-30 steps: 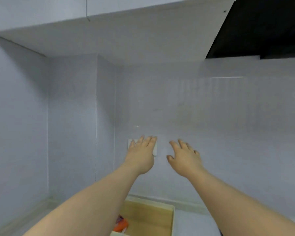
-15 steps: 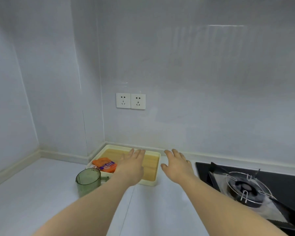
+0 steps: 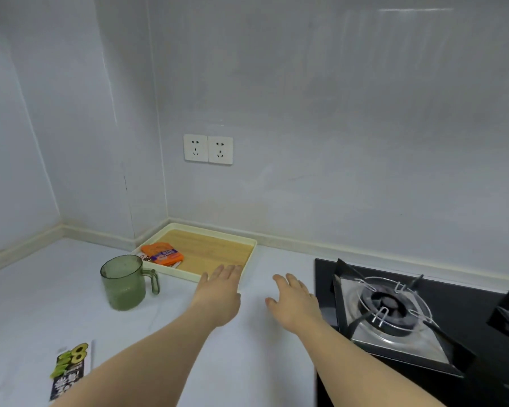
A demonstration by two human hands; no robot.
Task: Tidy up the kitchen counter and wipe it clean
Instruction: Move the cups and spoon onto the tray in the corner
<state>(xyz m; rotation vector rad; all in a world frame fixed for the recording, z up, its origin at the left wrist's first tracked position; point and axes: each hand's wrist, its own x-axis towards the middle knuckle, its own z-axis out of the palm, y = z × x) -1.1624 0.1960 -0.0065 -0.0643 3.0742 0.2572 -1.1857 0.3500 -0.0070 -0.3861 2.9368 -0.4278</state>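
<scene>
A cream tray (image 3: 249, 254) with a wooden bottom sits in the back corner of the white counter (image 3: 24, 306). Orange snack packets (image 3: 162, 253) lie in its left end. A green see-through mug (image 3: 123, 282) stands in front of the tray's left corner. A black and green packet (image 3: 69, 370) lies flat near the counter's front left. My left hand (image 3: 219, 292) hovers palm down with straight fingers over the tray's near right corner, holding nothing. My right hand (image 3: 294, 299) is stretched out palm down over the bare counter between the tray and the stove.
A black gas stove (image 3: 465, 315) with a metal burner (image 3: 385, 306) fills the right side, close to my right hand. Two white wall sockets (image 3: 208, 149) sit on the grey back wall above the tray. Walls close off the counter at the back and left.
The view has tilted down from the wall and cupboards to the counter. Both hands have lowered with it and stay stretched out, empty.
</scene>
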